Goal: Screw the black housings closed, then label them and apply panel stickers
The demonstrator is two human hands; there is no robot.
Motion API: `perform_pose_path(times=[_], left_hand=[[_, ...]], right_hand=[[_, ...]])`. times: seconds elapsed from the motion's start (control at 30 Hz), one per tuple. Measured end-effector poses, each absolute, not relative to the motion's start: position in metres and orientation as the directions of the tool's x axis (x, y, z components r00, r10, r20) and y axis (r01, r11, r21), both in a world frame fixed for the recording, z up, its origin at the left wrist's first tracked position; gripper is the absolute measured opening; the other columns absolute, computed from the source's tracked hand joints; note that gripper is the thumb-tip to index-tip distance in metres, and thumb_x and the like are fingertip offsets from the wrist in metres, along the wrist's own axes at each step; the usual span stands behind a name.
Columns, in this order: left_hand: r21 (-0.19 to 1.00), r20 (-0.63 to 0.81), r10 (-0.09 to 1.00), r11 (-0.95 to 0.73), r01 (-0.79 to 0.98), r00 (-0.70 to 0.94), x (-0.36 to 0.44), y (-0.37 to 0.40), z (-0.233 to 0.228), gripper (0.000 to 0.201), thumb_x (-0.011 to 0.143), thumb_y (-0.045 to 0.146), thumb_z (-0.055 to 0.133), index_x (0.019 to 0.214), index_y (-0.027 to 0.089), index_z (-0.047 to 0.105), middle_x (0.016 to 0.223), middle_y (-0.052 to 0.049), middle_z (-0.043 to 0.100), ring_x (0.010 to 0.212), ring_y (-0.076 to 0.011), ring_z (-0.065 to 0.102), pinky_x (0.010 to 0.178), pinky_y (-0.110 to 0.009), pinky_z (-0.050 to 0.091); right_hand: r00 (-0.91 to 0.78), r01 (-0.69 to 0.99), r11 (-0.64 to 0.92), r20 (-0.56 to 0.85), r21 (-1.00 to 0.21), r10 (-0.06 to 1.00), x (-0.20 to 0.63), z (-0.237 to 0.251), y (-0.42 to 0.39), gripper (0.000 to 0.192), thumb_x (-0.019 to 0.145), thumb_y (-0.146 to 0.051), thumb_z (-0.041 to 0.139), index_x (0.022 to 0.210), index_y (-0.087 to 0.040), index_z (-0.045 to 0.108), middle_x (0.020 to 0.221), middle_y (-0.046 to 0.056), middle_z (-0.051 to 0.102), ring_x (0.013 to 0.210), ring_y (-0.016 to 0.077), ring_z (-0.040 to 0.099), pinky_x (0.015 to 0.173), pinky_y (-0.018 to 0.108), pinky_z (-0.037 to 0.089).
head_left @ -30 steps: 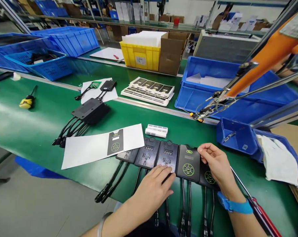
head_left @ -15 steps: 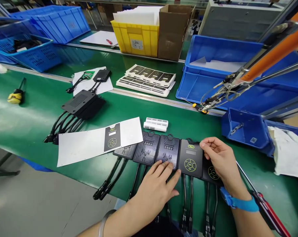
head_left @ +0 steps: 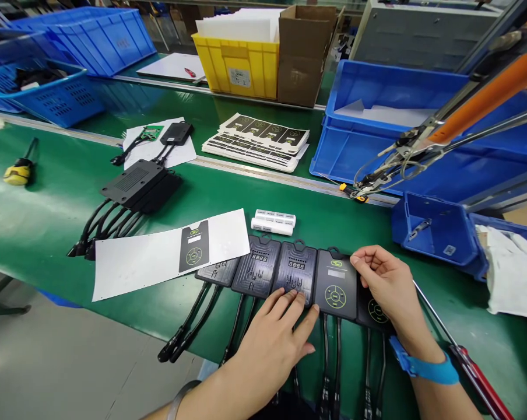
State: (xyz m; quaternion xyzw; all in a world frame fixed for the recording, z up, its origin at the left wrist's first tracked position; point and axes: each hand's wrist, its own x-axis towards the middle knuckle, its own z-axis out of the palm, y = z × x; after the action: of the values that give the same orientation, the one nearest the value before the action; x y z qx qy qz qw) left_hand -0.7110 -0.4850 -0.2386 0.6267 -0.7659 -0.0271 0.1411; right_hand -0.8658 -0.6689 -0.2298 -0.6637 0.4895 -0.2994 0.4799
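1. Step in hand, as judged: applying a face label to the black module (head_left: 336,284), fourth in a row at the near edge of the desk (head_left: 45,221).
2. Right hand (head_left: 388,283) pinches the label's top right corner; left hand (head_left: 274,335) lies flat and unclenched, fingertips at the lower left edge.
3. Next move calls for smoothing the label down squarely.
4. Nearby: backing sheet (head_left: 158,256), label stack (head_left: 259,140), red-handled screwdriver (head_left: 473,364) beside the right wrist. Trailing cables (head_left: 193,326) crowd the desk edge.
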Motion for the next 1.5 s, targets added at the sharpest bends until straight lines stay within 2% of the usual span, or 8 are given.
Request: perform_pose_path(times=[0.8, 0.97, 1.03, 1.1, 1.17, 1.23, 1.3, 1.5], left_hand=[[0.193, 0.174, -0.965, 0.228, -0.954, -0.195, -0.711, -0.482, -0.240, 0.054, 0.089, 0.047, 0.066, 0.132, 0.017, 0.054, 0.125, -0.012, 0.063, 0.116, -0.0280, 0.059, 0.103, -0.044, 0.046], [0.306, 0.057, -0.961, 0.275, -0.911, -0.271, -0.689, -0.507, -0.214, 0.054, 0.083, 0.043, 0.074, 0.125, 0.015, 0.056, 0.116, -0.012, 0.066, 0.100, -0.0270, 0.065, 0.087, -0.041, 0.053], [0.406, 0.061, -0.954, 0.293, -0.866, -0.294, -0.678, -0.529, -0.208, 0.076, 0.077, 0.049, 0.078, 0.135, 0.012, 0.047, 0.130, -0.017, 0.059, 0.117, -0.0323, 0.058, 0.097, -0.046, 0.049], [0.491, 0.082, -0.946, 0.313, -0.813, -0.314, -0.670, -0.552, -0.210, 0.113, 0.066, 0.059, 0.082, 0.149, 0.009, 0.024, 0.147, -0.024, 0.042, 0.138, -0.0388, 0.039, 0.110, -0.054, 0.037], [0.540, 0.086, -0.940, 0.323, -0.777, -0.331, -0.668, -0.569, -0.219, 0.138, 0.058, 0.061, 0.085, 0.153, 0.009, 0.000, 0.154, -0.028, 0.030, 0.144, -0.0408, 0.027, 0.114, -0.060, 0.026], [0.568, 0.085, -0.941, 0.317, -0.760, -0.328, -0.669, -0.578, -0.228, 0.148, 0.057, 0.056, 0.087, 0.152, 0.011, -0.016, 0.151, -0.030, 0.033, 0.142, -0.0401, 0.031, 0.114, -0.062, 0.023], [0.587, 0.087, -0.949, 0.295, -0.754, -0.304, -0.672, -0.580, -0.235, 0.152, 0.057, 0.053, 0.088, 0.150, 0.011, -0.024, 0.146, -0.030, 0.039, 0.137, -0.0392, 0.040, 0.113, -0.063, 0.024], [0.615, 0.072, -0.962, 0.252, -0.747, -0.265, -0.674, -0.575, -0.236, 0.158, 0.051, 0.048, 0.091, 0.149, 0.015, -0.029, 0.142, -0.026, 0.045, 0.130, -0.0383, 0.047, 0.111, -0.062, 0.027]], right_hand=[[0.301, -0.443, -0.091, -0.052, -0.892, -0.952, -0.864, -0.233, -0.667, 0.026, 0.075, -0.044, 0.067, 0.076, -0.018, 0.064, 0.065, 0.001, 0.058, 0.046, 0.0081, 0.048, 0.041, 0.021, 0.041], [0.302, -0.442, -0.093, -0.050, -0.892, -0.952, -0.864, -0.234, -0.666, 0.026, 0.075, -0.044, 0.066, 0.076, -0.018, 0.063, 0.066, 0.001, 0.058, 0.047, 0.0083, 0.050, 0.043, 0.021, 0.043], [0.299, -0.438, -0.079, -0.062, -0.895, -0.952, -0.864, -0.235, -0.666, 0.027, 0.075, -0.045, 0.066, 0.076, -0.019, 0.064, 0.067, 0.001, 0.058, 0.050, 0.0089, 0.052, 0.043, 0.020, 0.044], [0.294, -0.435, -0.060, -0.078, -0.899, -0.953, -0.865, -0.235, -0.666, 0.028, 0.075, -0.046, 0.066, 0.077, -0.019, 0.063, 0.068, 0.001, 0.058, 0.052, 0.0095, 0.053, 0.044, 0.020, 0.045], [0.290, -0.433, -0.041, -0.096, -0.900, -0.952, -0.865, -0.236, -0.665, 0.028, 0.075, -0.047, 0.066, 0.078, -0.019, 0.063, 0.069, 0.001, 0.059, 0.052, 0.0097, 0.052, 0.044, 0.020, 0.046], [0.286, -0.426, -0.028, -0.105, -0.904, -0.952, -0.865, -0.237, -0.665, 0.028, 0.076, -0.048, 0.066, 0.078, -0.020, 0.063, 0.069, 0.002, 0.058, 0.053, 0.0108, 0.053, 0.044, 0.022, 0.047], [0.287, -0.427, -0.028, -0.106, -0.904, -0.952, -0.866, -0.239, -0.665, 0.028, 0.077, -0.048, 0.065, 0.079, -0.020, 0.063, 0.069, 0.002, 0.058, 0.057, 0.0127, 0.054, 0.046, 0.023, 0.048], [0.267, -0.500, -0.042, -0.108, -0.865, -0.958, -0.866, -0.242, -0.663, 0.027, 0.080, -0.048, 0.061, 0.078, -0.022, 0.063, 0.067, 0.002, 0.058, 0.056, 0.0137, 0.055, 0.048, 0.025, 0.048]])
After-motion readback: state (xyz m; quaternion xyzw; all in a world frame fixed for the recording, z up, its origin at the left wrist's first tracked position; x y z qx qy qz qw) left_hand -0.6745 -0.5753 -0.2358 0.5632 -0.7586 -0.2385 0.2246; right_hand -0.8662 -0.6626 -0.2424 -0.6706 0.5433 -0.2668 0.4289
